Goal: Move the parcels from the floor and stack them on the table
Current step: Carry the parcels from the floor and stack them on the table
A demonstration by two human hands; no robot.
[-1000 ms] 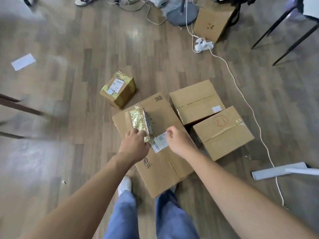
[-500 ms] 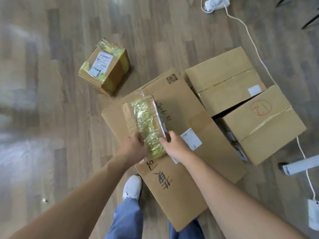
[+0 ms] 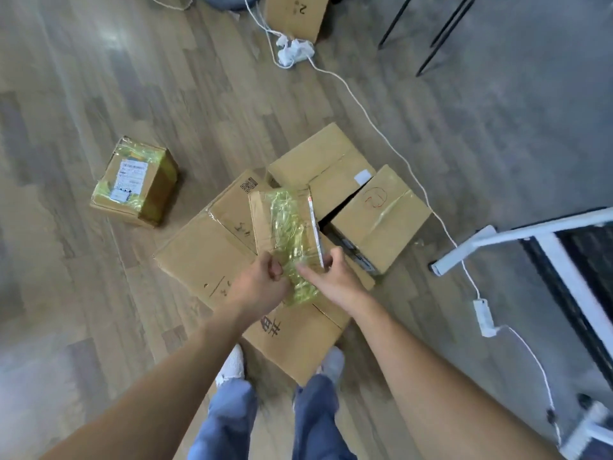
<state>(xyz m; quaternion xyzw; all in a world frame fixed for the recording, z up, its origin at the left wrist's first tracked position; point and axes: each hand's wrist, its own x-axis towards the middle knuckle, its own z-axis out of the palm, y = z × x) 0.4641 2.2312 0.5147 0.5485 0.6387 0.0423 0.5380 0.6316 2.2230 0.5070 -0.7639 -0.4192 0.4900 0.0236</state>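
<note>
Early stage. Left hand [image 3: 262, 284] and right hand [image 3: 331, 281] both gripped near end of flat taped parcel [image 3: 282, 227], over large box [image 3: 205, 260]. Small taped box [image 3: 136, 180] at 10 o'clock and red-marked box [image 3: 381, 217] at 2 o'clock lay on floor. Nothing seen stacked.

Wood-plank floor [image 3: 83, 260] spreads from 7 to 12 o'clock, with glare [image 3: 107, 58] at 11, meeting a grey surface [image 3: 530, 127], perhaps carpet, at 2. Thin black furniture legs [image 3: 442, 34] stand at 1 o'clock, a white metal frame [image 3: 517, 236] at 4.
</note>
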